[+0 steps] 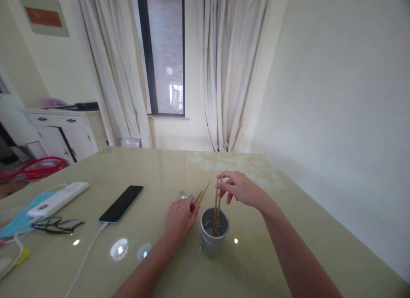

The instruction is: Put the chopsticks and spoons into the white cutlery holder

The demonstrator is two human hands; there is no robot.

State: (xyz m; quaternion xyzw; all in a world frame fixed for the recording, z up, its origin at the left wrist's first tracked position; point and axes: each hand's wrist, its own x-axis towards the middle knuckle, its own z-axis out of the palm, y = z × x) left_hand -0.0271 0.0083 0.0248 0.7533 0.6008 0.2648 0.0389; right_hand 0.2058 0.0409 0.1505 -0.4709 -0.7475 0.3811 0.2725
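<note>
A grey utensil cup (pixel 211 245) with small holes in its bottom stands upright on the glossy table. My right hand (pixel 238 189) is above it, fingers closed around the upper ends of a pair of wooden chopsticks (pixel 216 210). Their lower ends are inside the cup. Left of the cup, my left hand (pixel 180 217) rests low over the table with its fingers curled around more chopsticks (pixel 199 198), whose ends stick out past the thumb. Just beyond its knuckles show the shiny rounded ends of spoons (pixel 182 194); their handles are hidden by the hand.
Further left lies a phone (pixel 121 204) with a white cable attached. Beside it are folded glasses (pixel 57 224), a white power strip (pixel 59 198) and a blue mask (pixel 32 212). The table's right edge runs along a white wall. Curtains and a window are behind.
</note>
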